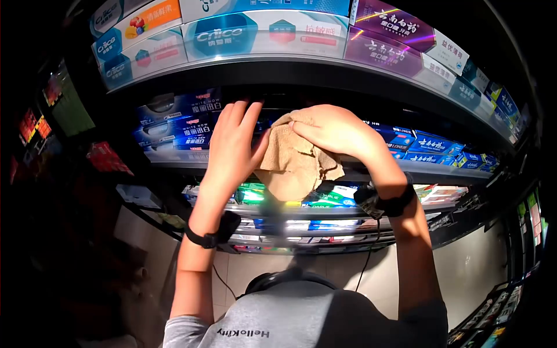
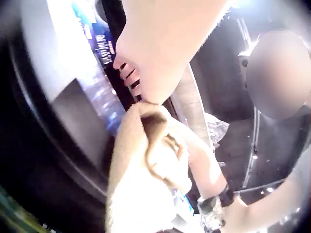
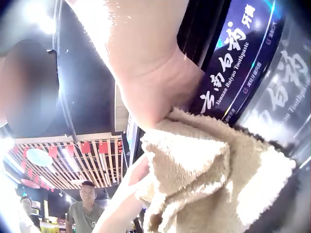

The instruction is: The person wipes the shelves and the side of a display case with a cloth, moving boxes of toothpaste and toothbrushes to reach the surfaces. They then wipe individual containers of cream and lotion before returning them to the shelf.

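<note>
A tan cloth (image 1: 296,168) hangs in loose folds in front of the middle shelf, with its rough edge showing in the right wrist view. My right hand (image 1: 339,130) grips its upper part, thumb laid over the fabric; most of the fingers are hidden. To the left, my left hand (image 1: 235,136) reaches toward the shelf with fingers straight, its thumb close beside the cloth. Blue toothpaste boxes (image 1: 174,124) stand just left of that hand. Behind the right wrist are more blue boxes (image 1: 432,145) on the same shelf.
Above the hands, an upper shelf edge (image 1: 261,58) holds white, teal and purple toothpaste boxes (image 1: 389,29) behind a clear strip. Lower shelves carry green and white boxes (image 1: 252,194). Cables run from both wrists. Two people (image 3: 85,204) stand in the background.
</note>
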`<state>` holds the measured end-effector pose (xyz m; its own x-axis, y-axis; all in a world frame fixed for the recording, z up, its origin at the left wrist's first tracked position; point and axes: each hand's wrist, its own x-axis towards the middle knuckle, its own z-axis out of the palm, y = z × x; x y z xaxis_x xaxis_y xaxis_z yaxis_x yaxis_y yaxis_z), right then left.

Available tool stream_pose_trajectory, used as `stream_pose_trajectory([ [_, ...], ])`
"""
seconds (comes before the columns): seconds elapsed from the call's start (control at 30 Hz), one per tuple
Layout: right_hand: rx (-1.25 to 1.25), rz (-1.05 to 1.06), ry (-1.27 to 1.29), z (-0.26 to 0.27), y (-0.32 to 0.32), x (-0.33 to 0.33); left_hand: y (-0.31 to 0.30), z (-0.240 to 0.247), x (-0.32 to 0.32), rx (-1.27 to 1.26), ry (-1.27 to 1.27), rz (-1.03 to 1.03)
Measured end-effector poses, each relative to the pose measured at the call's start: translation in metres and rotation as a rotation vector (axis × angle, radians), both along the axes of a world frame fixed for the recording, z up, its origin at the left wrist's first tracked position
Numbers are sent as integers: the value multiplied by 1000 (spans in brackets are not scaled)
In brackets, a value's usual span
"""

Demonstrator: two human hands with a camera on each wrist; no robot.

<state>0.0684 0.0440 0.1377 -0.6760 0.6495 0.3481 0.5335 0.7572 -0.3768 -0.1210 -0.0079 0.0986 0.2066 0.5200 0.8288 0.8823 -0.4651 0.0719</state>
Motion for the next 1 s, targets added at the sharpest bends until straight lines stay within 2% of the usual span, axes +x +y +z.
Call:
stream_pose_trajectory([
  [0.07,52,-77,-136,1,0,2,10,13,-6,-104,153,-30],
  [0.1,25,-55,-86,-1,-1,4,15,20,-8,-278,203,7],
  [0.13,26,-54,-95,-1,-2,4,24,26,-12,-364,249,-54],
  [0.2,121,-102,-117,-3,-7,5,26,39,-11,-523,348,13],
  [0.23,271,-83,-51,-5,-14,9,30,41,-13,-527,348,14],
  [0.27,270,-82,-50,-7,-20,14,34,41,-15,-491,383,-35],
  [0.33,279,-6,118,-12,-31,26,47,42,-19,-460,417,-87],
  [0.43,235,169,174,-17,-47,48,63,45,-19,-653,404,-117],
  [0.53,270,298,269,-27,-56,58,72,52,-17,-689,433,-156],
  [0.7,261,236,311,-37,-60,69,74,53,-9,-743,489,-111],
  [0.83,256,288,367,-45,-53,72,74,53,-11,-797,452,-101],
  [0.93,279,243,349,-46,-50,68,73,53,-10,-830,444,-85],
  [1.0,313,135,224,-42,-49,62,73,53,-10,-858,413,-82],
])
